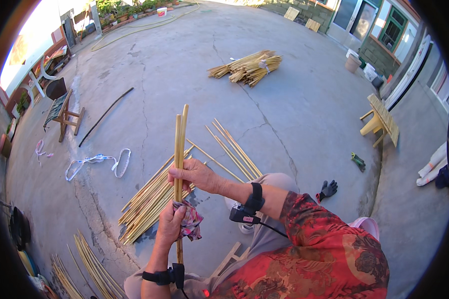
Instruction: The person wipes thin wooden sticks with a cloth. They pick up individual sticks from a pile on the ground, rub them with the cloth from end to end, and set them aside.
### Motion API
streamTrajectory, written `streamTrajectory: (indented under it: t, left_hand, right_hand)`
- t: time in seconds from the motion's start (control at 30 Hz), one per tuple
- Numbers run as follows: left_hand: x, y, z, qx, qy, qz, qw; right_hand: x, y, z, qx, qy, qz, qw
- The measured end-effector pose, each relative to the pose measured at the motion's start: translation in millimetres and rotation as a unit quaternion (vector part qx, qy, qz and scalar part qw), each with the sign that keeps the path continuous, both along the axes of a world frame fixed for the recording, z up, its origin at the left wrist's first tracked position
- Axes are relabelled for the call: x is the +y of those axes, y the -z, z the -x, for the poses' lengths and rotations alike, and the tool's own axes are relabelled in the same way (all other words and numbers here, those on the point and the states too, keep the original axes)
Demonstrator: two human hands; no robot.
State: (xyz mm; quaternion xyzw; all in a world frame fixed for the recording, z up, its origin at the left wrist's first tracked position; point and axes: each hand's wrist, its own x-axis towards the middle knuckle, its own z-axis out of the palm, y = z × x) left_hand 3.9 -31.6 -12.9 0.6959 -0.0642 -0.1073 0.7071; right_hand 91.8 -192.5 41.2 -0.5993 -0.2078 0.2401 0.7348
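Observation:
Two light-brown reed or cane stalks (179, 142) are held side by side, nearly upright in the view. My right hand (194, 175) grips both of them around the middle. Lower down, my left hand (171, 223) wraps a crumpled pink, patterned cloth (189, 220) around the same stalks. Behind my hands, a loose pile of similar stalks (146, 213) lies on the concrete, with dark wet patches beside it. Several separate stalks (235, 149) rest on the ground beyond my right forearm.
Tied stalk bundles (252, 67) lie farther off. More stalks (93, 261) are at lower left. A white fabric strip (97, 160), a dark rod (105, 117) and a folding stool (65, 112) are left. A yellow stool (378, 121) and dark glove (327, 190) are right.

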Motion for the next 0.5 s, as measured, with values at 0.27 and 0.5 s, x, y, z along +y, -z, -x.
streamTrajectory:
  t: [0.27,0.5]
  left_hand:
    - [48,16,20,0.022,0.034,-0.207,0.978]
    - [89,31,35,0.046,-0.056,-0.180,0.981]
  right_hand:
    - [-83,-20,-62,0.032,0.251,-0.129,0.959]
    - [-187,-4,-99,0.082,0.517,-0.382,0.761]
